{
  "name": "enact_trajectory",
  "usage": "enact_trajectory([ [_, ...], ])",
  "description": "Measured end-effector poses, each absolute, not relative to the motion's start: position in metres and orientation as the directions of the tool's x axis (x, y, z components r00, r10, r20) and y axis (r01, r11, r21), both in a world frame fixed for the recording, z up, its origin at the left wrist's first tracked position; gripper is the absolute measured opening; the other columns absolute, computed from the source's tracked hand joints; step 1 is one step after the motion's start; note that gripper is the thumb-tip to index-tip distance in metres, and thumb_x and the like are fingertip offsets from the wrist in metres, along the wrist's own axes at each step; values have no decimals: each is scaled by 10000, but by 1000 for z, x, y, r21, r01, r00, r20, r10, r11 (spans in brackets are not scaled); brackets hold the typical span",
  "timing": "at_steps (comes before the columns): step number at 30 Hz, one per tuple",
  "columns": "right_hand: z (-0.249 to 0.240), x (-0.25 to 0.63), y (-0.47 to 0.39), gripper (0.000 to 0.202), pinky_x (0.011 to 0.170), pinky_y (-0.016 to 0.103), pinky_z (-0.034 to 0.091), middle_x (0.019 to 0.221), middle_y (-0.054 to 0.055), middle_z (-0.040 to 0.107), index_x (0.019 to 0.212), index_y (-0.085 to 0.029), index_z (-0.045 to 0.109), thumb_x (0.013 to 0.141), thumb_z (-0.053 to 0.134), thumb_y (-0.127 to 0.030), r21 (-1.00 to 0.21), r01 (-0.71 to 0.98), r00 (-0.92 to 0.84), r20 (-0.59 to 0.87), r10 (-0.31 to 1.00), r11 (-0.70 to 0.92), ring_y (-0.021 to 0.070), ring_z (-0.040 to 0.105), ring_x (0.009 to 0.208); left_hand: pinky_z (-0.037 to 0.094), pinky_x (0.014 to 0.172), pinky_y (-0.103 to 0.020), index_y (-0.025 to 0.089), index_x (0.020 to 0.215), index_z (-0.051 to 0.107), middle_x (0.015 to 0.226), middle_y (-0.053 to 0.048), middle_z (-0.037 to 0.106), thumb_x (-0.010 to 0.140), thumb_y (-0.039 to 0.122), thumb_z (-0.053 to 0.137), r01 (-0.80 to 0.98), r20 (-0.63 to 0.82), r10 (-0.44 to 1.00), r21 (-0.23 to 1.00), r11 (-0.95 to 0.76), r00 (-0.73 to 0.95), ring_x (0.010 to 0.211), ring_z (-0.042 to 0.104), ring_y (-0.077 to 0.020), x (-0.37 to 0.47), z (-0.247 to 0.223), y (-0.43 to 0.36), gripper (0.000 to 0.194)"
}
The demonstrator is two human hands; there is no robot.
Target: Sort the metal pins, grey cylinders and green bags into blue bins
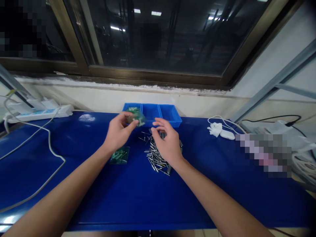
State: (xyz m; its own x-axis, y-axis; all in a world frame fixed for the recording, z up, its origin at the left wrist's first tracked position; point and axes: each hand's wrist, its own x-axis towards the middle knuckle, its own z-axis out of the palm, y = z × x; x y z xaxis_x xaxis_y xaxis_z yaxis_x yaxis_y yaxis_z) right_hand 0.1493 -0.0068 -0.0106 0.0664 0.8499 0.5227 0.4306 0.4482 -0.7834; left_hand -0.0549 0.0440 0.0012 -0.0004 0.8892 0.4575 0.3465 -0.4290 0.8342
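Note:
My left hand [120, 129] is closed on a small green see-through plastic bag [139, 119] with small pieces inside, held in front of the blue tray's left compartment. My right hand [169, 141] hovers over or rests on a pile of thin metal pins [156, 160]; I cannot tell if it touches them. Its fingers are curled but apart, with nothing visible between them. The hand covers the pile's upper right. Another green plastic bag [119, 155], with long thin pieces in it, lies on the blue table below my left wrist.
A blue three-compartment tray [170, 125] stands against the wall, with green bagged pieces [132, 109] in its left compartment. White cables [50, 140] and a power strip [41, 113] lie left. To the right are a white plug and cable bundle [219, 131] and a blurred-out object.

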Motion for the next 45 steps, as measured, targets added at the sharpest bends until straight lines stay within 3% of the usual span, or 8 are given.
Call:
enact_trajectory([
  [5,-10,142,-15,305,1165,611,393,1371,50,808,1325,-239,779,1079,616,-319,-418,755,-348,397,850,504,340,591,1398,610,974,-463,196,1069,741,1176,-130,790,1016,357,583,786,723,686,473,-398,-87,1102,746,-292,-78,-1,67,232],
  [9,-15,134,-21,299,1175,619,296,1311,41,822,1244,-231,816,1103,561,-299,-334,779,-435,323,840,531,329,584,1359,520,1144,-609,194,1288,776,1419,-149,751,1085,367,440,881,568,806,283,-380,165,1359,670,-384,-81,-13,75,429],
  [13,-18,132,-20,323,1163,601,272,1363,50,801,1283,-226,801,1103,534,-249,-306,796,-411,359,838,522,317,580,1342,467,1217,-599,135,1528,634,1526,-197,680,1066,507,467,872,554,808,272,-406,203,1457,613,-386,-76,-18,73,616],
  [25,-13,129,-14,307,1138,596,270,1157,63,834,1197,-219,776,1034,542,-106,-306,806,-448,245,860,507,321,601,1300,371,1238,-692,232,1337,680,1474,-150,705,1089,393,458,922,444,845,96,-375,297,1481,526,-425,-77,-18,71,370],
  [31,-10,127,-15,373,1137,584,295,1257,132,801,1320,-143,701,1000,522,-78,-335,787,-499,147,854,518,361,577,1343,497,1193,-585,229,1368,687,1488,-145,678,1077,381,479,898,436,850,177,-403,296,1423,571,-388,-84,-23,79,389],
  [36,-8,128,-13,317,1189,509,278,1209,70,810,1231,-214,695,985,535,-94,-385,730,-497,269,825,565,280,643,1249,478,1222,-597,213,1406,681,1570,-184,594,1050,477,551,870,557,781,193,-454,284,1492,532,-388,-81,-15,73,462],
  [40,-8,136,-10,271,1240,413,260,1068,-12,799,1150,-249,677,963,554,-95,-454,656,-395,473,787,603,178,731,1039,506,1144,-555,180,1286,743,1352,-170,722,1141,486,400,738,628,647,165,-654,433,1322,639,-348,-72,3,52,482],
  [45,-16,148,-7,267,1191,419,328,1036,-10,805,1191,-251,671,976,589,-116,-457,666,-283,576,766,590,186,765,995,528,863,-464,202,1010,735,988,-92,775,1160,480,387,578,502,552,122,-807,666,930,701,-270,-59,16,25,470],
])
